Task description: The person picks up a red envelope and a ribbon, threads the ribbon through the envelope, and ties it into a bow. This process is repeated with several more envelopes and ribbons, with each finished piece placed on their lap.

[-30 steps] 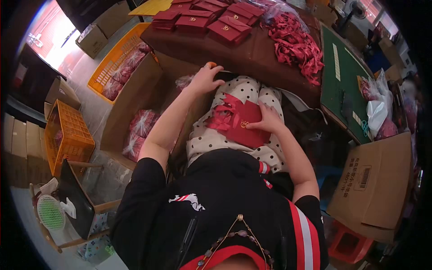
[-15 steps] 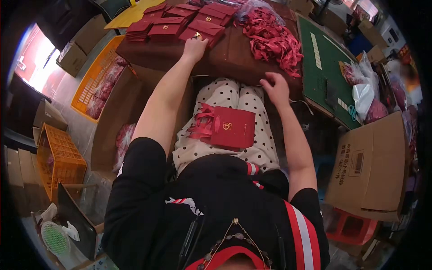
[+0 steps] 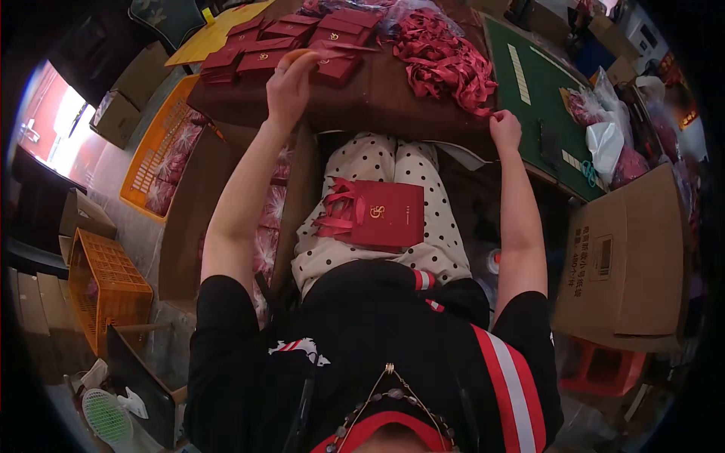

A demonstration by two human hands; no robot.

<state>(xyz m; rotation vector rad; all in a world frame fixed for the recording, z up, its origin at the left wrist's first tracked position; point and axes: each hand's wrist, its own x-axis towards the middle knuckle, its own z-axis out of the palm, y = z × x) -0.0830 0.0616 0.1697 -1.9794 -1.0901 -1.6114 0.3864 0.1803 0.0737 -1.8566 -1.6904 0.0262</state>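
Note:
My left hand is raised at the front edge of the brown-covered table, its fingers closed on a thin red envelope seen nearly edge-on. Behind and beside it lie stacks of red envelopes with gold marks. At the table's right corner my right hand pinches the end of a red ribbon, which trails from the tangled ribbon pile. A red paper bag with ribbon handles lies flat on my lap.
To the right are a green mat, blue scissors, plastic bags and a large cardboard box. Orange crates and an open carton with wrapped red packs stand at the left.
My left hand has lifted off the stacks and moved left with an envelope. My right hand has moved right and up, from empty with spread fingers to pinching a ribbon end.

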